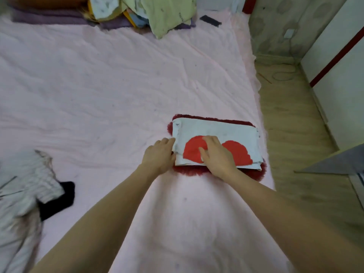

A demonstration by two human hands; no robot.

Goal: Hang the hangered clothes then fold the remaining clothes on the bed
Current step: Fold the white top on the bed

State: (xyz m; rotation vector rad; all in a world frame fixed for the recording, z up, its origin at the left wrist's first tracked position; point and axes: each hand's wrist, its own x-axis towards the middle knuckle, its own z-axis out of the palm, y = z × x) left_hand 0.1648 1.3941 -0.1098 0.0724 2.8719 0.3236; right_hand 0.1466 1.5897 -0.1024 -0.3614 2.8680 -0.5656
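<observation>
Folded garment [216, 131] on a fuzzy mat [254, 174] near the bed [98, 85] right edge, both hands [214, 152] on it, unfolded clothes [23, 186] at near left, pillows [167, 12] at the far end, floor [291, 119] right

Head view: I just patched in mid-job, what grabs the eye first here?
The folded white garment with a red heart print, lying on a dark red fluffy item near the pink bed's right edge. The left hand holds its left edge while the right hand rests flat on the print. A striped garment lies unfolded at lower left.
</observation>
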